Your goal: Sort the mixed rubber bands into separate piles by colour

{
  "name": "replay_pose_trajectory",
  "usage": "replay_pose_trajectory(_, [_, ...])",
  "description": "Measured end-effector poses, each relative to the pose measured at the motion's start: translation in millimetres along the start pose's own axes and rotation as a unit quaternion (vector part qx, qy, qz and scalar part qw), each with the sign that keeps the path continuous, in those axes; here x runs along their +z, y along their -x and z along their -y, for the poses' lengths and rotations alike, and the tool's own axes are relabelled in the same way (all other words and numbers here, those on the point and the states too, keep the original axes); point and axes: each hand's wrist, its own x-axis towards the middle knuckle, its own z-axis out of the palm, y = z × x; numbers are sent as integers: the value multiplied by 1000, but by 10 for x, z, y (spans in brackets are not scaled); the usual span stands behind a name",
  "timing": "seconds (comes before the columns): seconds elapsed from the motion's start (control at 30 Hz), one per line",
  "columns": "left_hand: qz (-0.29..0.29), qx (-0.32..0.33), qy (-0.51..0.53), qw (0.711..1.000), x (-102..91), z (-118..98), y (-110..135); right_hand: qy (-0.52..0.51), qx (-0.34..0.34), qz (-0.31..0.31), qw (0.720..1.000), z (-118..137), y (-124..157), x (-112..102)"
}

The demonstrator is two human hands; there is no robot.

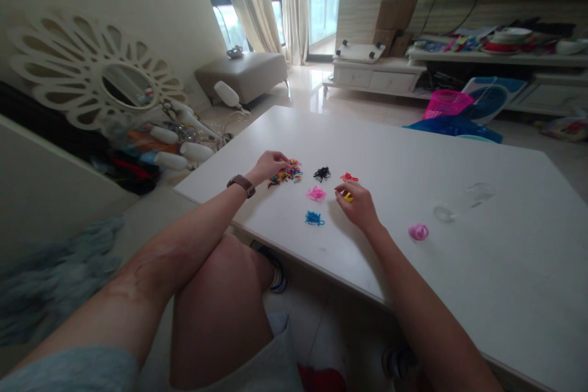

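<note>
My left hand (272, 165), with a brown-strapped watch at the wrist, reaches into a mixed pile of small coloured rubber bands (289, 173). Its fingertips pinch together at the pile's upper edge. My right hand (359, 203) hovers low over yellow rubber bands (348, 197), its fingers loosely curled and apart, partly hiding them. Just beyond it lie red rubber bands (349, 177). Between my hands are separate small heaps of black rubber bands (322, 173), pink rubber bands (316, 194) and blue rubber bands (314, 218).
On the white table (390, 153), a pink round object (418, 232) and a clear container (480, 194) stand to the right. My knee (220, 275) is against the near side. Beyond the table are a pink basket (446, 103) and a grey ottoman (245, 73).
</note>
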Motion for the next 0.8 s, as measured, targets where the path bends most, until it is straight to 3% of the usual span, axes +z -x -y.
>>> replay_pose_trajectory(0.1, [-36,-42,35,998,-127,140,22,3,-4,-4,1000,-8,-1,7])
replay_pose_trajectory(0.23, [-41,-70,11,997,-266,287,103,1,-2,-3,1000,-16,-7,17])
replay_pose_trajectory(0.37, [-8,-90,-24,996,-348,370,165,-8,-2,6,1000,-25,-12,21])
replay_pose_trajectory(0.6, [103,-65,-33,992,-370,448,227,-3,-7,14,1000,-18,-11,21])
replay_pose_trajectory(0.8, [120,-62,-29,990,-386,448,238,0,-9,19,1000,-7,-9,11])
